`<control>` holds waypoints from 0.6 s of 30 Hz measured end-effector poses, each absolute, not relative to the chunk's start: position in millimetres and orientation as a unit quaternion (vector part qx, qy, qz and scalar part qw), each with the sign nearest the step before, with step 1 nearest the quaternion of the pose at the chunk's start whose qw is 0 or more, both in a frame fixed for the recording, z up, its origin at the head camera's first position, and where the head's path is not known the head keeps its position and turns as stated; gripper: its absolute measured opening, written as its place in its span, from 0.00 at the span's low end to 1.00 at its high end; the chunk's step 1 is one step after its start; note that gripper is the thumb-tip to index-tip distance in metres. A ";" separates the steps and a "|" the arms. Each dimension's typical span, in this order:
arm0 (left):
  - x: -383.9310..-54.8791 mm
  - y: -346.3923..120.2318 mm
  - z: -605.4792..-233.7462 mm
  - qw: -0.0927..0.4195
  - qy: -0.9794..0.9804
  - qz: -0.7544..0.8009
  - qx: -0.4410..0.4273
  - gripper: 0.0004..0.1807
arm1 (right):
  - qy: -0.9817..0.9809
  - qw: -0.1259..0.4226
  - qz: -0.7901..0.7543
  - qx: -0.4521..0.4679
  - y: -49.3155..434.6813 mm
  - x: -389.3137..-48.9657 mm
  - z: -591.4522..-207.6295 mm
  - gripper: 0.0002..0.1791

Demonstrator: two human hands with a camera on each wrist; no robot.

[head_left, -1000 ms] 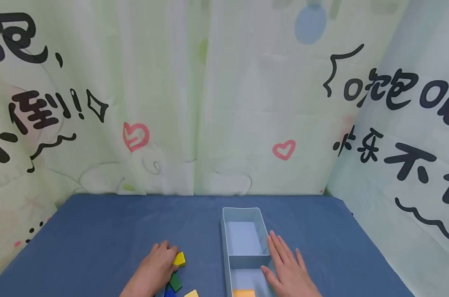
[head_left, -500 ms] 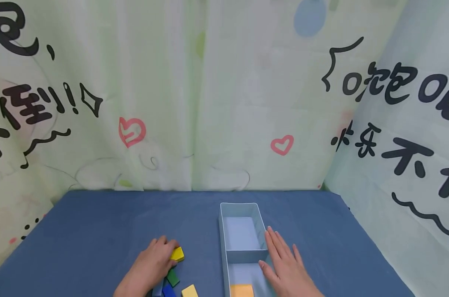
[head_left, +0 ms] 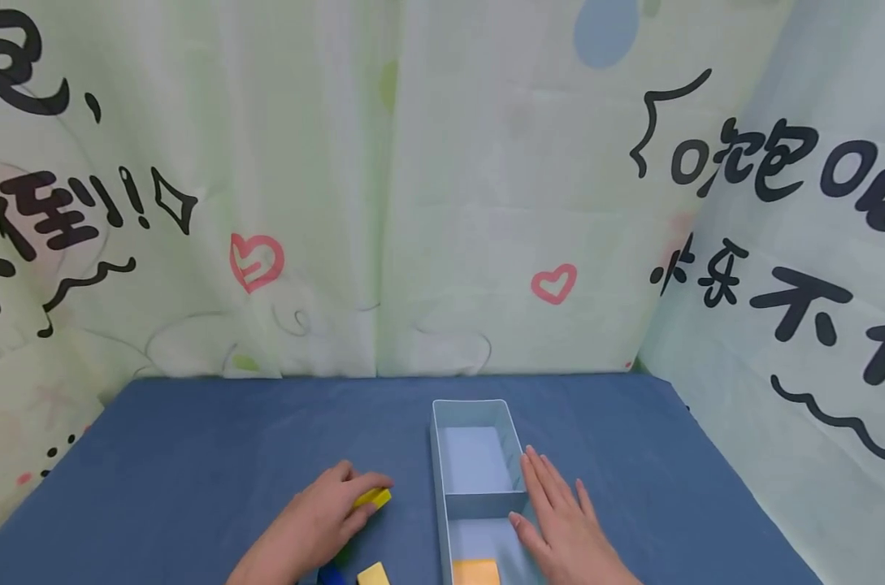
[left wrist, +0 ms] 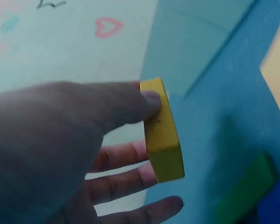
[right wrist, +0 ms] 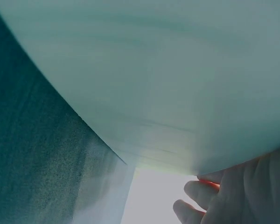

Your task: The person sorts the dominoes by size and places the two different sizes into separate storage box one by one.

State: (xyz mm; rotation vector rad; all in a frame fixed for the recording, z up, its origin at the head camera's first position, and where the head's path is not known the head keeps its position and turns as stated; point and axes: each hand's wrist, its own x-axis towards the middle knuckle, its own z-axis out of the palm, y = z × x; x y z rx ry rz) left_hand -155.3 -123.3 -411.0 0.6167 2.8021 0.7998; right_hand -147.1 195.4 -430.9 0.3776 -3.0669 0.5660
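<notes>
My left hand (head_left: 318, 517) pinches a yellow block (head_left: 374, 497) between thumb and fingers, left of the light blue divided box (head_left: 484, 505). The left wrist view shows that yellow block (left wrist: 163, 133) held upright, thumb on its near face. Below that hand lie a green block (left wrist: 249, 191), a blue block (head_left: 331, 576) and a pale yellow block (head_left: 373, 574). My right hand (head_left: 570, 524) rests along the box's right wall with straight fingers; its thumb reaches over the near compartment. An orange block (head_left: 475, 572) sits in that compartment.
Blue cloth (head_left: 288, 422) covers the table. A printed curtain (head_left: 442, 203) closes off the back and both sides. The box's far compartment (head_left: 475, 459) shows a bare floor. Its near end runs out of the head view.
The yellow block has been lifted off the pile by my left hand and moved right, toward the box. My right hand stays at the box wall. The head view has tilted slightly.
</notes>
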 end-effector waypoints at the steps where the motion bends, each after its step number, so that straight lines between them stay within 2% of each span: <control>1: -153.4 -121.3 -409.3 0.077 0.935 0.269 0.216 0.16 | -0.976 -0.005 0.180 0.119 195.6 -147.1 -431.0 0.39; 18: -138.4 -94.7 -394.3 -0.036 0.912 0.251 0.323 0.17 | -0.975 -0.013 0.191 0.114 195.9 -144.8 -430.3 0.39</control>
